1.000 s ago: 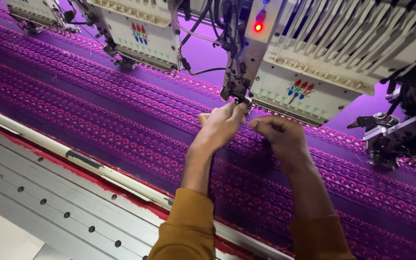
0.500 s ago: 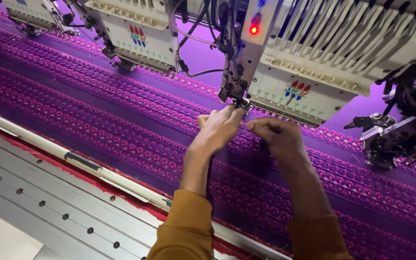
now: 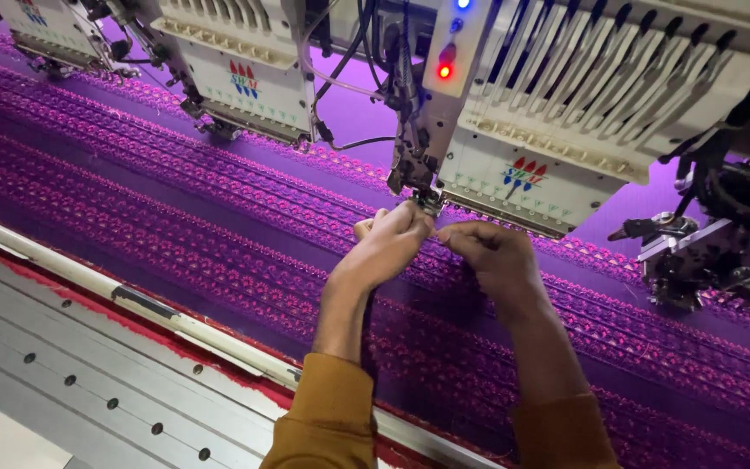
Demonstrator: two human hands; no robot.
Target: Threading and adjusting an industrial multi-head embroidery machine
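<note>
The left hand (image 3: 388, 243) is up at the needle part (image 3: 427, 200) under the big sewing head (image 3: 523, 165). Its fingers (image 3: 414, 219) are curled in tight, a narrow grip, with the tips right at the small metal foot. Something thin may be pinched there, but it is too small to see. The right hand (image 3: 496, 256) is just beside it, almost touching. Its fingers (image 3: 457, 233) are pinched together too, and point toward the left hand. I cannot tell what they hold.

Both hands hover over the purple cloth (image 3: 219, 226). The cloth lies flat and wide under the machine. It has many long rows of pink stitching that run from one side to the other. The needle part hangs just above one of these rows.

Both arms wear mustard yellow sleeves (image 3: 332, 417) that come in from the bottom edge.

The sewing head is white, with a row of dark levers on top and a small red light (image 3: 444, 71) and blue light (image 3: 463, 4) on its side. Black cables (image 3: 366, 52) hang beside it. A second white head (image 3: 245, 78) sits to the left, well apart, and a third one (image 3: 45, 26) is farther off.

Near the person, a pale bar (image 3: 62, 274) runs along the edge of the cloth. Next to it is a grey metal tabletop (image 3: 36, 382) with small round holes.
</note>
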